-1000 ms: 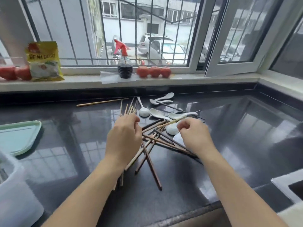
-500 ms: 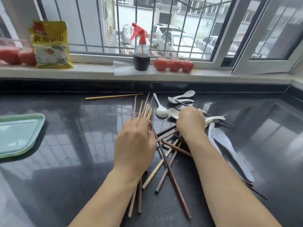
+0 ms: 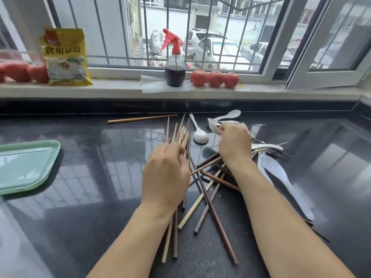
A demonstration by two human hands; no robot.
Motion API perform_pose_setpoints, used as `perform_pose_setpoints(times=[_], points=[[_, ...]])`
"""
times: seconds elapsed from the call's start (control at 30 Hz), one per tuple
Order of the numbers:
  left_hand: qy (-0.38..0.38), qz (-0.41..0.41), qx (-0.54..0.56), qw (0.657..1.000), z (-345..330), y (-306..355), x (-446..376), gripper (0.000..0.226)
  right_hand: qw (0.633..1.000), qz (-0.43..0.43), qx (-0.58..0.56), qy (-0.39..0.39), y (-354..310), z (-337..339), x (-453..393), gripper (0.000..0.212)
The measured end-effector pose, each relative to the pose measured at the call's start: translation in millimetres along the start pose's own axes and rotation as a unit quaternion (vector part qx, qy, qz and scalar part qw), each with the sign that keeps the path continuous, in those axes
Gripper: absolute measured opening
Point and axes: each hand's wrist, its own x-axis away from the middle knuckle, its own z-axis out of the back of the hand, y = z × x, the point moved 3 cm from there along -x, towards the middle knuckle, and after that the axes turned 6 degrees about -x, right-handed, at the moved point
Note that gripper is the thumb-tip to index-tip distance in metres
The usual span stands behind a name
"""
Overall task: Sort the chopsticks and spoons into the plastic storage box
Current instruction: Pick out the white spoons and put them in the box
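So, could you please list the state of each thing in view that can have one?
left hand: grips a bundle of chopsticks
right hand: fingers curled on a white spoon
loose chopsticks: crossed in a heap on the counter
window: right sash swung open
spray bottle: upright, about half full of dark liquid
green tray: lying flat

A glossy black stone countertop [image 3: 84,197] fills the foreground, mirroring the window's grid in pale patches. Behind it runs a white windowsill [image 3: 112,90] under a barred window [image 3: 200,31], its right-hand casement [image 3: 329,43] swung open. Daylight comes in flat and grey. Outside, parked cars [image 3: 216,51] stand in a lane (one white, one under a cover) before pale buildings. On the sill stand a yellow packet [image 3: 65,57], a spray bottle [image 3: 174,63] of dark liquid and three tomatoes [image 3: 214,78]. A mint-green tray [image 3: 24,165] lies at the counter's left.
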Motion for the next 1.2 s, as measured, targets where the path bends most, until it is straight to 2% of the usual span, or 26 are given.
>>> perform_pose_setpoints(times=[0.07,0.1,0.13,0.17,0.2,0.23,0.27,0.33,0.43,0.5,0.53,0.63,0.7,0.73,0.87,0.93,1.03,1.1,1.2], points=[[0.005,0.053,0.068,0.996,4,-2,-2,0.016,0.99,0.089,-0.092,0.06,-16,11,6,0.014],[0.007,0.107,0.131,0.986,6,-4,-4,0.018,0.978,0.155,-0.12,0.074,-28,16,15,0.011],[0.001,0.177,0.225,0.958,7,-7,-6,0.023,0.963,0.22,-0.136,0.077,-41,20,25,0.01],[-0.015,0.251,0.335,0.908,8,-7,-7,0.031,0.948,0.273,-0.149,0.066,-53,22,35,0.01],[-0.037,0.313,0.437,0.842,8,-7,-8,0.041,0.934,0.315,-0.159,0.048,-63,22,43,0.011],[-0.056,0.349,0.503,0.789,8,-8,-8,0.05,0.923,0.346,-0.166,0.032,-70,21,48,0.011],[-0.073,0.36,0.526,0.767,7,-8,-8,0.056,0.914,0.367,-0.171,0.022,-75,18,51,0.011],[-0.08,0.353,0.513,0.778,6,-9,-10,0.051,0.901,0.396,-0.175,0.009,-79,12,51,0.012],[-0.036,0.37,0.496,0.784,7,-14,-11,0.019,0.888,0.412,-0.204,-0.018,-85,9,57,0.015],[0.004,0.395,0.502,0.769,11,-16,-10,0.018,0.902,0.371,-0.219,-0.023,-81,11,55,0.017],[0.02,0.404,0.506,0.762,13,-18,-10,0.019,0.922,0.327,-0.207,-0.009,-74,13,48,0.021],[0.04,0.415,0.521,0.745,15,-21,-7,0.017,0.988,0.117,-0.095,0.032,-23,18,20,0.034],[0.04,0.426,0.537,0.727,13,-21,-6,0.019,0.999,-0.018,-0.044,0.006,14,20,11,0.038],[0.036,0.431,0.542,0.721,11,-22,-5,0.019,0.998,-0.059,-0.038,-0.008,24,20,11,0.037],[0.016,0.44,0.538,0.718,7,-20,-5,0.019,0.996,-0.081,-0.018,-0.022,25,17,13,0.033],[0.008,0.431,0.525,0.734,7,-19,-5,0.02,0.995,-0.091,0.023,-0.018,27,15,12,0.03],[-0.003,0.409,0.506,0.759,9,-15,-6,0.022,0.986,-0.128,0.09,-0.052,39,13,9,0.024],[-0.017,0.396,0.527,0.752,9,-12,-6,0.025,0.982,-0.147,0.092,-0.072,42,12,9,0.024],[-0.039,0.394,0.579,0.712,7,-8,-7,0.022,0.983,-0.138,0.104,-0.066,37,11,8,0.013]])
